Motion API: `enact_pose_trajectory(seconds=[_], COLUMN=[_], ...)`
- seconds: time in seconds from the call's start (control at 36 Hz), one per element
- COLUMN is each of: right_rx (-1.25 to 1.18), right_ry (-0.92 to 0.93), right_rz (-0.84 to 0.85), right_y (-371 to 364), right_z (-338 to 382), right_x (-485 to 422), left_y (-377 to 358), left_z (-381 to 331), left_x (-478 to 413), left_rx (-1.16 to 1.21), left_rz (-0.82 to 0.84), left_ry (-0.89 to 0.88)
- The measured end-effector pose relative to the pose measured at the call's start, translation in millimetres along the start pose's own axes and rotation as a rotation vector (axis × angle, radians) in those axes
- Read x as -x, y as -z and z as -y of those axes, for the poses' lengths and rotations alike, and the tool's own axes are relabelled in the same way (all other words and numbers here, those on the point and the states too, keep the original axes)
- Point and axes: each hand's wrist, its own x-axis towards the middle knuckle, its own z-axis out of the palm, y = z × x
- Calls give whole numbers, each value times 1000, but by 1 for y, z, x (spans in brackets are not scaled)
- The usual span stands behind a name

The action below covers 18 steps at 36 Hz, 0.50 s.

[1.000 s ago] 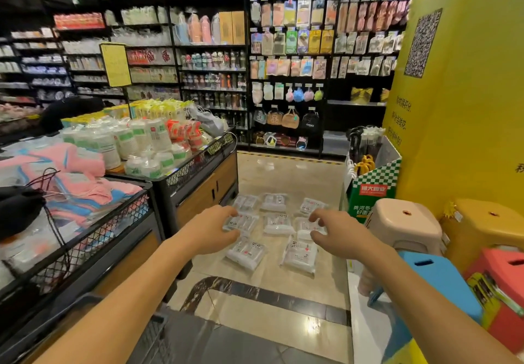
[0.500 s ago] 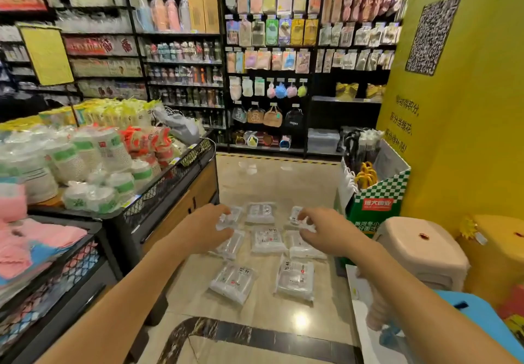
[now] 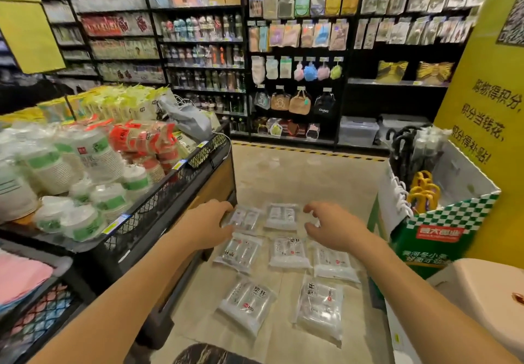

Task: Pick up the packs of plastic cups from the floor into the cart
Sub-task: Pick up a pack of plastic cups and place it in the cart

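Both hands are held out ahead, palms down, and nothing is gripped in either. The left hand [image 3: 211,223] is seen with fingers loosely curved, its tips at the near edge of the far-left pack [image 3: 246,217]; whether that pack is touched cannot be told. The right hand [image 3: 333,229] is spread into a wide claw, thumb apart from the fingers, beside the far-middle pack [image 3: 280,215], a shape judged to be readied for closing over a flat bag. The packs of plastic cups [image 3: 289,251] are laid flat on the floor [image 3: 300,176] in rough rows, apart from one another, so that each can be taken singly; seven are counted, and another may be hidden under the right hand. The reach is judged to be aimed at the far row, one pack for each hand, and no pack appears to be lifted yet. The cart named in the task cannot be picked out in this view. To the left, a mesh-walled display bin [image 3: 181,191] is stacked with sleeves of paper cups [image 3: 93,154]. To the right, a green-checked cardboard box [image 3: 442,222] is filled with umbrellas [image 3: 422,191], and a beige stool [image 3: 482,301] is set near it. Stocked shelves [image 3: 204,52] are ranged behind.
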Motion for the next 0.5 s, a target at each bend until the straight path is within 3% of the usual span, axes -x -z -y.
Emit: enact_pose_trajectory(seconds=[0.28,0.5], right_rx=[22,-71], right_ry=[30,-49], right_rz=[88,94], right_y=[-10,-37], right_z=[-10,1], right_x=[-143,-259], left_y=[-15,-37], left_z=[50,127], left_x=[-122,-229], left_rx=[57,133], left_rz=[54,76], left_ry=[61,35])
